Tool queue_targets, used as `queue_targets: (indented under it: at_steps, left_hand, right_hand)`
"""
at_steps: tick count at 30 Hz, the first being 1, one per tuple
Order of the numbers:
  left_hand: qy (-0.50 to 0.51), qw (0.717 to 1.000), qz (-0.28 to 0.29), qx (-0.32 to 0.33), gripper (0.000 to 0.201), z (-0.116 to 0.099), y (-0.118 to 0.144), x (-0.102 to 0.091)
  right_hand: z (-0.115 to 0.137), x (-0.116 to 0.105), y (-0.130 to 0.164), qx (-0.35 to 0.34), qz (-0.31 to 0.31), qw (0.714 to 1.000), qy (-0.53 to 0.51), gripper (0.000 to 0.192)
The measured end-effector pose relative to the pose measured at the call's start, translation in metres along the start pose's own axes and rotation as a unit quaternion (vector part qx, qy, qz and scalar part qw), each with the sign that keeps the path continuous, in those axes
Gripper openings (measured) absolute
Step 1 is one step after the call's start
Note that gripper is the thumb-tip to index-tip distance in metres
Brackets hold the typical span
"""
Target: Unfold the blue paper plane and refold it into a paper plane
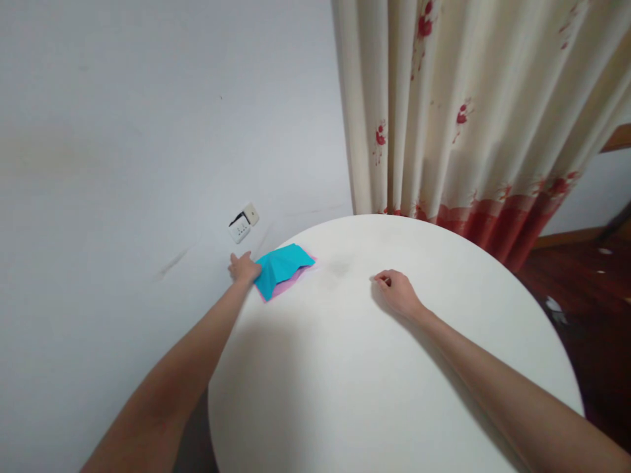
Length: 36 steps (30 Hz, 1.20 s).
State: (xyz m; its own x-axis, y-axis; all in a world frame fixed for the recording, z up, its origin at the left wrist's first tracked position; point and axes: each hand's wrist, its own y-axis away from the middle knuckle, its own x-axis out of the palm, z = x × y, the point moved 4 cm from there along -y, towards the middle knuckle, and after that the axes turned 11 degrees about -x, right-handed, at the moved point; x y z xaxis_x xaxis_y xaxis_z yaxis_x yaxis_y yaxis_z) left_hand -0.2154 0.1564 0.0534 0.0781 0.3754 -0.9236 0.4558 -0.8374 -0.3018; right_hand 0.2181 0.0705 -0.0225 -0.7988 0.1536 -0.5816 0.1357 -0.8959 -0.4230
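At the table's far left edge, my left hand [244,268] is beside the wall with its fingers spread. Its thumb side meets the left edge of a creased blue sheet of paper [282,264]. Under the blue sheet, a pink sheet [286,284] shows along the front and right edges. My right hand [397,292] rests on the white round table [345,381], right of the papers and apart from them. Its fingers are closed in a pinch, and a small whitish tip shows at them, too small to name.
A white wall [162,118] borders the table on the left, with a socket [239,230] and a smaller cover plate [251,214] just above the papers. Behind the table hangs a cream curtain [444,85] with red flowers. Dark floor [596,295] lies at the right.
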Motion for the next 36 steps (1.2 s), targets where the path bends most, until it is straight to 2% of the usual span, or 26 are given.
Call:
queue_targets:
  at_steps: [3, 5, 8, 12, 15, 20, 25, 27, 28, 31, 32, 36]
  left_hand:
    - [0.010, 1.000, -0.007, 0.001, 0.058, -0.019, 0.000, 0.014]
    - [0.017, 0.999, 0.025, 0.034, 0.053, -0.037, 0.003, 0.030]
    - [0.017, 0.996, 0.082, 0.040, 0.062, -0.052, 0.014, 0.057]
    - [-0.015, 0.986, 0.155, 0.053, 0.073, -0.055, 0.024, 0.077]
    - [-0.026, 0.982, 0.174, 0.068, 0.074, -0.054, 0.023, 0.079]
    - [-0.013, 0.977, 0.169, 0.128, 0.066, -0.061, 0.019, 0.070]
    - [0.018, 0.978, 0.131, 0.162, 0.058, -0.076, 0.028, 0.039]
    - [0.033, 0.978, 0.100, 0.180, 0.058, -0.087, 0.044, 0.022]
    - [0.053, 0.973, 0.076, 0.209, 0.056, -0.095, 0.057, 0.013]
    - [0.073, 0.956, 0.059, 0.279, 0.052, -0.116, 0.112, 0.000]
    - [0.075, 0.953, 0.063, 0.288, 0.051, -0.121, 0.132, 0.000]
    - [0.070, 0.944, 0.158, 0.281, 0.056, -0.132, 0.196, 0.018]
  right_hand:
    - [0.000, 0.001, 0.000, -0.002, 0.001, 1.000, 0.015, 0.023]
    - [0.001, 0.001, 0.001, -0.002, 0.006, 1.000, 0.024, 0.023]
    - [0.002, 0.000, 0.001, -0.003, 0.008, 1.000, 0.028, 0.023]
    - [0.002, 0.000, 0.001, -0.004, 0.012, 1.000, 0.021, 0.024]
    - [0.003, 0.000, 0.001, -0.002, 0.013, 0.999, 0.029, 0.023]
    - [0.007, 0.001, 0.001, -0.001, 0.025, 0.999, 0.040, 0.023]
    - [0.009, 0.000, 0.000, -0.006, 0.029, 0.999, 0.035, 0.024]
    - [0.010, 0.001, 0.000, -0.007, 0.033, 0.999, 0.035, 0.024]
    - [0.011, 0.001, 0.000, -0.007, 0.034, 0.999, 0.035, 0.024]
    - [0.013, 0.003, 0.002, -0.009, 0.035, 0.999, 0.033, 0.024]
    - [0.015, 0.003, 0.002, -0.010, 0.035, 0.999, 0.036, 0.024]
    - [0.022, 0.006, 0.006, -0.035, 0.028, 0.998, 0.053, 0.028]
